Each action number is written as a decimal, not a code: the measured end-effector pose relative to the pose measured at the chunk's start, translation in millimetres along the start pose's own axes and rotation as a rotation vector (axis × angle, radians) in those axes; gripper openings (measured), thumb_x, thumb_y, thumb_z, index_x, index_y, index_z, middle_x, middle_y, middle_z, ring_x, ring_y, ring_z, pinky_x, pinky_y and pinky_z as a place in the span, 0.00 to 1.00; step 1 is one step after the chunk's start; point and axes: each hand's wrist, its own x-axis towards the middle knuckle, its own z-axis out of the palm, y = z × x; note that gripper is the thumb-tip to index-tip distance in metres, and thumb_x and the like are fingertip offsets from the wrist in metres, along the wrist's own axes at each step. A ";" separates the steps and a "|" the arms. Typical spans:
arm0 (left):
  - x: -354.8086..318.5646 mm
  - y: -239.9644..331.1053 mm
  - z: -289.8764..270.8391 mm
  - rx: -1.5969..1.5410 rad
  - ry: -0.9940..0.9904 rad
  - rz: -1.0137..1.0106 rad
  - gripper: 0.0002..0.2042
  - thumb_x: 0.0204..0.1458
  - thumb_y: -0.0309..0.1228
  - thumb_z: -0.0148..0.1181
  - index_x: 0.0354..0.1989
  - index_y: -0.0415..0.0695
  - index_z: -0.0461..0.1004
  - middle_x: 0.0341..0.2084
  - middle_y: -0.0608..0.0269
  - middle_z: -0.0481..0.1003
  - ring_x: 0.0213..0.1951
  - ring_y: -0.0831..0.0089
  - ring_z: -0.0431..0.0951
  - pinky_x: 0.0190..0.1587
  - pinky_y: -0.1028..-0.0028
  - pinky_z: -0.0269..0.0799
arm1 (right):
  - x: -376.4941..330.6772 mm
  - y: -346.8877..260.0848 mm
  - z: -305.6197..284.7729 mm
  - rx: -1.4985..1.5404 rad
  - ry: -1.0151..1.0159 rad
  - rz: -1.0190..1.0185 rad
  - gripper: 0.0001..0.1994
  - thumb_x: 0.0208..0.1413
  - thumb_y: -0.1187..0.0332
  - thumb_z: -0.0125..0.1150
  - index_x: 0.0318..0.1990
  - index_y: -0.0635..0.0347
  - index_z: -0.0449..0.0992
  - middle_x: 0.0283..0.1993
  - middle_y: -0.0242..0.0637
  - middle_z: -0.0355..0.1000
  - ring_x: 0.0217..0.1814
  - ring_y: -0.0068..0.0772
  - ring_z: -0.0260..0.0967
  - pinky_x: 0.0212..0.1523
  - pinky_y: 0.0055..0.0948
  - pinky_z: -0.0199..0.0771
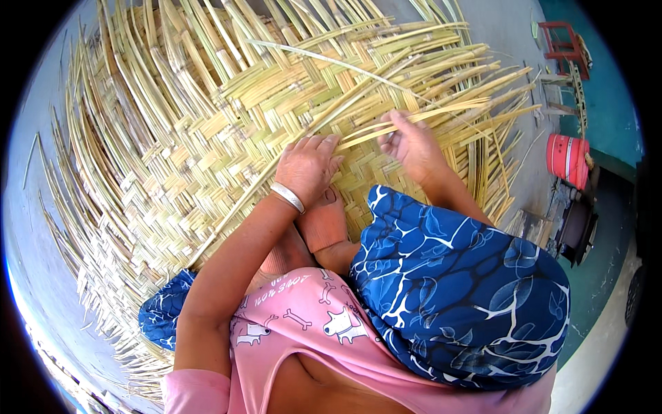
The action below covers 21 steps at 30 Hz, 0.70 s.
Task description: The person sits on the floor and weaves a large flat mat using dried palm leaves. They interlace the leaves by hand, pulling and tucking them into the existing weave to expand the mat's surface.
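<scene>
Strips (449, 109): right fingers (400, 121) pinching, left fingers (312, 143) curled on mat (210, 148).

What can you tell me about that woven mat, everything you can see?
The woven mat is large and straw-yellow with greenish and brown tints, and looks made of flat split cane or reed in a slanting zigzag weave. It lies spread on the grey floor, loose ends fanning out raggedly around its visible edges. A bare foot rests on it. The left hand lies over it; the right hand holds pale strips toward its right side.
</scene>
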 end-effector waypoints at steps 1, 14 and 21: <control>0.3 0.5 -3.9 -0.072 0.019 -0.041 0.18 0.50 0.34 0.56 0.49 0.42 0.70 0.42 0.53 0.73 0.44 0.56 0.73 0.47 0.62 0.68 | 0.4 -11.0 1.1 -0.027 0.009 -0.066 0.09 0.59 0.61 0.53 0.40 0.57 0.71 0.32 0.31 0.69 0.31 0.25 0.69 0.31 0.23 0.72; -38.0 75.2 -253.3 -0.929 0.651 0.574 0.13 0.55 0.34 0.47 0.40 0.36 0.71 0.36 0.54 0.73 0.38 0.65 0.73 0.44 0.68 0.68 | 131.6 -96.7 -16.8 0.094 0.040 -0.170 0.10 0.57 0.64 0.57 0.37 0.62 0.69 0.30 0.39 0.68 0.28 0.30 0.69 0.26 0.26 0.73; -59.4 65.2 -182.0 -1.290 0.644 0.281 0.20 0.53 0.46 0.49 0.44 0.41 0.66 0.41 0.56 0.68 0.44 0.65 0.68 0.50 0.65 0.62 | 144.6 -92.5 -41.4 0.128 0.128 -0.142 0.11 0.56 0.64 0.59 0.38 0.62 0.67 0.34 0.43 0.68 0.32 0.33 0.70 0.26 0.26 0.74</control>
